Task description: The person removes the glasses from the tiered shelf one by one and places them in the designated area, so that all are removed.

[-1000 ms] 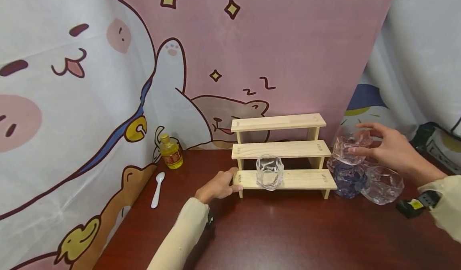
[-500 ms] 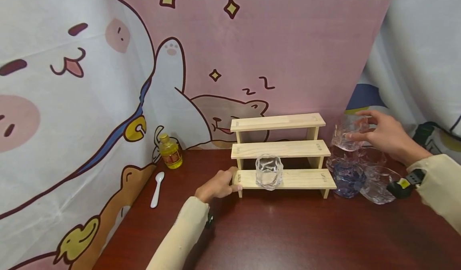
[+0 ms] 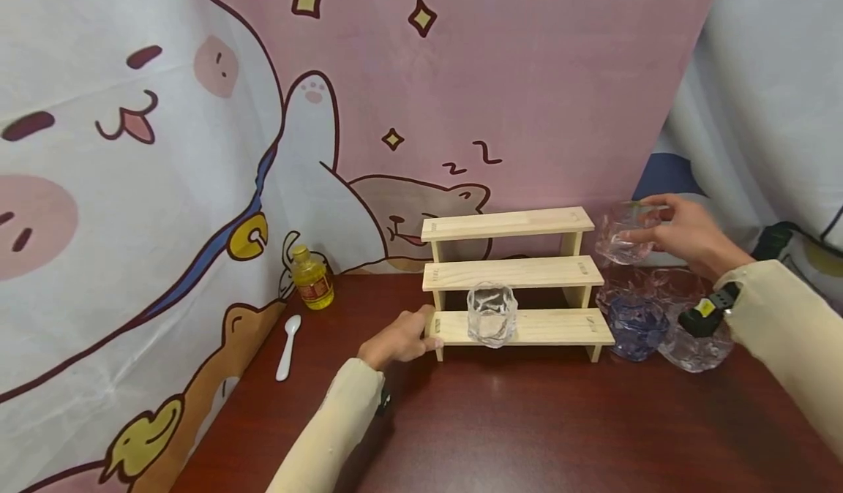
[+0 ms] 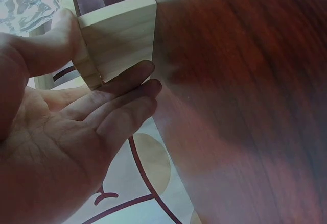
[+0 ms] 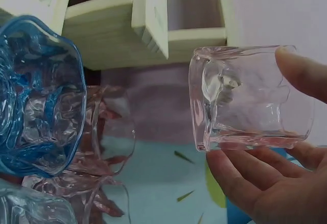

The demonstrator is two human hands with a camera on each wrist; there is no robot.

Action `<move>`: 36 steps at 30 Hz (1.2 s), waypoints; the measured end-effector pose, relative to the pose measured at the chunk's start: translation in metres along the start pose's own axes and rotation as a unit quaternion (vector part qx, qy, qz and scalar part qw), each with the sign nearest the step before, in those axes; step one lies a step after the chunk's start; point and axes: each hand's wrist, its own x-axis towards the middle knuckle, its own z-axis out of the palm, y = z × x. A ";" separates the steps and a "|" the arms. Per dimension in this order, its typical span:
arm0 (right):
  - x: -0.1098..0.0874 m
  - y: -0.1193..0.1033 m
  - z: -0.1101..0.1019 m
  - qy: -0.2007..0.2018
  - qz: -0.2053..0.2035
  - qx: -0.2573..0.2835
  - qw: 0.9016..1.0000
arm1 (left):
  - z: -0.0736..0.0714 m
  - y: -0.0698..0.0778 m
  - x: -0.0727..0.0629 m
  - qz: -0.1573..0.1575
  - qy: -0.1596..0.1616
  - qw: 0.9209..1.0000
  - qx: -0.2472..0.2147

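My left hand [image 3: 398,340] grips the left end of the lowest step of a three-tier wooden display rack [image 3: 560,326]; in the left wrist view, its thumb lies over the plank and its fingers extend along the leg. A clear, wavy-sided glass [image 3: 492,314] stands on that lowest step. Beyond the rack's right end, my right hand [image 3: 691,233] holds a pale pink glass [image 3: 622,238] in the air, near top-tier height. The right wrist view shows this glass [image 5: 245,99] between thumb and fingers, apart from the wood.
Right of the rack stand a blue glass [image 3: 637,328], a clear glass [image 3: 694,348] and pinkish glasses [image 5: 115,127] behind them, close together. A small bottle of yellow liquid [image 3: 312,281] and a white spoon [image 3: 287,347] are at the table's left. A printed cloth [image 3: 560,98] hangs behind.
My right hand has lifted the pale pink glass up from above the other glasses and brought it slightly left, towards the rack. My left hand has stayed on the rack.
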 end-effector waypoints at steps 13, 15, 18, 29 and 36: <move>0.021 0.023 0.020 0.025 0.046 0.003 0.999 | 0.003 0.003 -0.003 -0.012 -0.006 1.000 0.013; 0.023 0.024 0.025 0.029 0.051 0.004 0.998 | 0.003 0.002 -0.004 -0.014 -0.008 1.000 0.008; 0.026 0.024 0.030 0.040 0.052 0.011 0.998 | 0.004 0.001 -0.005 -0.012 -0.008 1.000 0.006; 0.037 0.020 0.042 0.074 0.084 0.039 0.993 | 0.003 0.000 -0.005 0.004 0.003 1.000 0.019; 0.042 0.018 0.046 0.080 0.085 0.039 0.992 | 0.001 0.003 -0.005 0.010 0.003 1.000 0.026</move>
